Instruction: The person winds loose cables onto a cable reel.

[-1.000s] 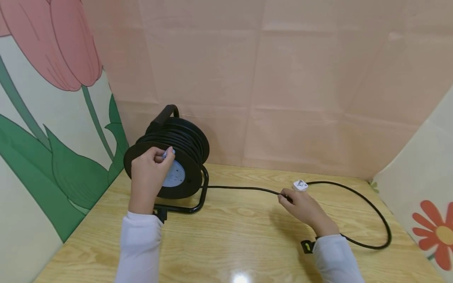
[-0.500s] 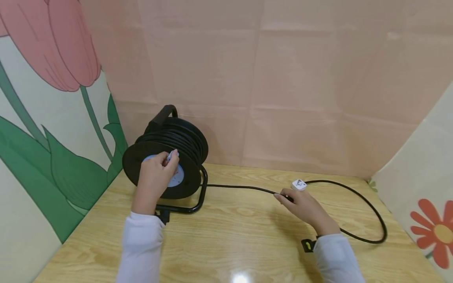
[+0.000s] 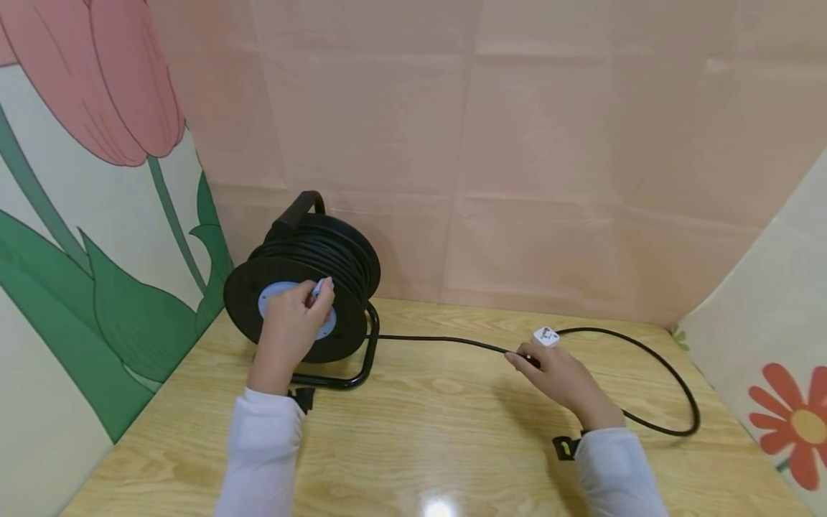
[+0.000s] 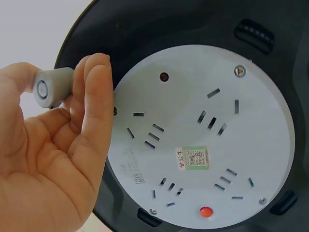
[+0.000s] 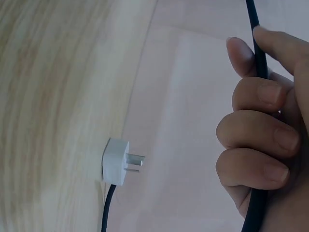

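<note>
A black cable reel stands at the left of the table, wound with black cable. My left hand pinches the small grey winding knob between thumb and fingers, in front of the reel's face. Behind that hand, the left wrist view shows a pale round socket panel with slots and a red button. Farther right, my right hand has its fingers curled round the cable, which runs from the reel. Just beyond this hand lies a white plug, its metal pins showing.
Past the right hand the cable's free end bends in a wide loop on the wooden table. A pink sheet hangs behind the table. Flower-patterned panels stand at both sides. The reel rests on a black tube frame.
My left hand has moved right and slightly down with the knob across the reel's face. The cable loop has drawn in leftward and become smaller. The right hand stays nearly in place.
</note>
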The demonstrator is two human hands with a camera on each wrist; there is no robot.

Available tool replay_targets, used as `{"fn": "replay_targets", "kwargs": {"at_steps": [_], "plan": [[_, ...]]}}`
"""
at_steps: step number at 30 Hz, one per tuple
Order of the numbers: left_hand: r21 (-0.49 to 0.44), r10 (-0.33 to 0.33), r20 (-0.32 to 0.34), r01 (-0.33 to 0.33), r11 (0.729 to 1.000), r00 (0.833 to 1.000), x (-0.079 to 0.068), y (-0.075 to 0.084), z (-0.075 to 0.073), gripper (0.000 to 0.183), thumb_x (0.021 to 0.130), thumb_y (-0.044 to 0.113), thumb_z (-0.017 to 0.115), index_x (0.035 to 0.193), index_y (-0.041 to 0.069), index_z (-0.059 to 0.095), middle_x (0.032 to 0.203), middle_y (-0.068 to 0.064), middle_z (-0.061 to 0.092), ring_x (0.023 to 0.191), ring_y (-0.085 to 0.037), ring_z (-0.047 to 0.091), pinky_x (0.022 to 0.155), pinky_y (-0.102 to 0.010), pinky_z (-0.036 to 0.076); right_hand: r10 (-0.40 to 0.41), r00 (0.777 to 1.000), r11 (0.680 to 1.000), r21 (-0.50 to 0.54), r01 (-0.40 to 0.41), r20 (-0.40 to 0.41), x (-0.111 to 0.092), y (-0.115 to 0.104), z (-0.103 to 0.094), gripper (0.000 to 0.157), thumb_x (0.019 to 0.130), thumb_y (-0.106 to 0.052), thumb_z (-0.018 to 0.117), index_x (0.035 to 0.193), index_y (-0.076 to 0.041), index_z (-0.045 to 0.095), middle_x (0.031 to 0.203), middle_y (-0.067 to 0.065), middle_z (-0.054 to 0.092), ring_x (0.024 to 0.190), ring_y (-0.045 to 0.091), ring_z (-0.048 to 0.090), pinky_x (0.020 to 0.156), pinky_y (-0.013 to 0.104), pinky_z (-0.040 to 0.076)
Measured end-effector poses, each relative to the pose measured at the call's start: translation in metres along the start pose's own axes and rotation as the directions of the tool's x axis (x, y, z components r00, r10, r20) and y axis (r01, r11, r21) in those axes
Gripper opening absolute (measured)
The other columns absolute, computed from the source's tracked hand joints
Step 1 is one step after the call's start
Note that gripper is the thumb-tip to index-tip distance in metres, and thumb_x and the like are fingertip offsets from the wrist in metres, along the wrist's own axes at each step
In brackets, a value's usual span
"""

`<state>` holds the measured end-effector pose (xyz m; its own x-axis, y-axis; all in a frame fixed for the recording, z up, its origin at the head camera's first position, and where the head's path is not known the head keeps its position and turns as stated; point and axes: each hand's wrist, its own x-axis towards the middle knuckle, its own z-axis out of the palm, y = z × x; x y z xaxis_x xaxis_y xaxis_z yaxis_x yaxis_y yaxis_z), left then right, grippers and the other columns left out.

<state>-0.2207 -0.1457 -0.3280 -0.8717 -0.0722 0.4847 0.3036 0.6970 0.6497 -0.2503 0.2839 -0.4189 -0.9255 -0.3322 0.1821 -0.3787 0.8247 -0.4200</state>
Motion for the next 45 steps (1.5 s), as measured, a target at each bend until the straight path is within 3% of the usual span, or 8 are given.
{"fn": "replay_targets", "kwargs": {"at_steps": [3, 9, 12, 19, 23, 31, 39, 45], "plan": [[0.012, -0.002, 0.011, 0.002, 1.000, 1.000, -0.001, 0.000, 0.002, 0.053, 0.105, 0.050, 0.041, 0.072, 0.012, 0.057, 0.061, -0.002, 0.054, 0.056, -0.021, 0.051, 0.058, -0.037, 0.043, -0.006, 1.000, 1.000, 0.000, 0.006, 0.001, 0.000, 0.000, -0.001, 0.036, 0.102, -0.053, 0.050, 0.081, -0.024, 0.057, 0.064, -0.005, 0.040, 0.052, 0.010, 0.035, 0.049, 0.029, 0.032], [0.043, 0.011, 0.017, -0.012, 0.999, 1.000, -0.002, 0.000, 0.005, 0.051, 0.105, 0.047, 0.043, 0.069, 0.011, 0.053, 0.060, -0.003, 0.049, 0.055, -0.023, 0.048, 0.056, -0.037, 0.041, -0.001, 0.999, 1.000, 0.011, 0.001, 0.043, 0.001, -0.001, -0.003, 0.027, 0.105, -0.040, 0.053, 0.103, -0.018, 0.069, 0.085, -0.004, 0.062, 0.065, 0.012, 0.051, 0.060, 0.034, 0.044], [0.042, 0.025, 0.007, -0.025, 0.999, 1.000, -0.002, 0.000, 0.007, 0.049, 0.105, 0.045, 0.045, 0.069, 0.012, 0.055, 0.061, -0.001, 0.053, 0.057, -0.022, 0.051, 0.056, -0.037, 0.042, -0.012, 0.999, 1.000, 0.023, 0.011, 0.048, 0.002, -0.001, -0.003, 0.025, 0.105, -0.035, 0.054, 0.106, -0.016, 0.070, 0.089, -0.001, 0.064, 0.067, 0.013, 0.053, 0.062, 0.035, 0.045], [0.027, 0.025, 0.030, -0.025, 0.999, 0.999, -0.004, 0.000, 0.012, 0.045, 0.104, 0.041, 0.049, 0.072, 0.012, 0.060, 0.065, 0.003, 0.064, 0.062, -0.019, 0.059, 0.058, -0.037, 0.045, 0.011, 1.000, 0.996, -0.088, -0.012, -0.015, -0.001, 0.003, -0.004, 0.036, 0.101, -0.055, 0.051, 0.087, -0.024, 0.063, 0.063, -0.005, 0.046, 0.052, 0.012, 0.039, 0.050, 0.032, 0.034], [0.035, 0.026, 0.053, -0.028, 0.999, 0.998, -0.006, -0.001, 0.015, 0.043, 0.104, 0.040, 0.050, 0.072, 0.012, 0.061, 0.066, 0.003, 0.065, 0.063, -0.019, 0.060, 0.059, -0.038, 0.046, 0.021, 0.999, 0.989, -0.146, -0.027, -0.043, -0.004, 0.007, -0.008, 0.035, 0.100, -0.055, 0.053, 0.086, -0.024, 0.062, 0.064, -0.007, 0.048, 0.052, 0.012, 0.040, 0.051, 0.032, 0.033], [0.019, 0.020, 0.087, -0.022, 1.000, 0.996, -0.009, 0.000, 0.020, 0.044, 0.103, 0.039, 0.052, 0.068, 0.013, 0.054, 0.067, 0.003, 0.065, 0.062, -0.016, 0.061, 0.057, -0.036, 0.045, 0.008, 1.000, 0.994, -0.112, -0.010, -0.017, -0.003, 0.005, -0.009, 0.027, 0.102, -0.046, 0.055, 0.098, -0.023, 0.067, 0.076, -0.008, 0.058, 0.060, 0.011, 0.047, 0.056, 0.034, 0.039], [0.027, 0.018, 0.150, -0.022, 0.999, 0.989, -0.010, -0.002, 0.024, 0.044, 0.104, 0.040, 0.051, 0.068, 0.013, 0.053, 0.065, 0.003, 0.062, 0.060, -0.014, 0.059, 0.058, -0.035, 0.045, 0.026, 1.000, 0.996, -0.085, -0.027, -0.011, -0.005, 0.006, -0.008, 0.031, 0.101, -0.052, 0.054, 0.094, -0.023, 0.065, 0.068, -0.007, 0.052, 0.055, 0.013, 0.043, 0.053, 0.033, 0.036], [0.040, -0.045, 0.254, 0.036, 0.999, 0.966, -0.012, -0.005, 0.026, 0.041, 0.103, 0.042, 0.051, 0.075, 0.013, 0.059, 0.069, 0.003, 0.063, 0.061, -0.016, 0.056, 0.059, -0.035, 0.046, 0.044, 0.998, 0.993, -0.108, -0.048, -0.046, -0.007, 0.010, -0.010, 0.039, 0.099, -0.058, 0.052, 0.087, -0.023, 0.064, 0.060, -0.006, 0.042, 0.052, 0.012, 0.037, 0.050, 0.032, 0.032]]}}
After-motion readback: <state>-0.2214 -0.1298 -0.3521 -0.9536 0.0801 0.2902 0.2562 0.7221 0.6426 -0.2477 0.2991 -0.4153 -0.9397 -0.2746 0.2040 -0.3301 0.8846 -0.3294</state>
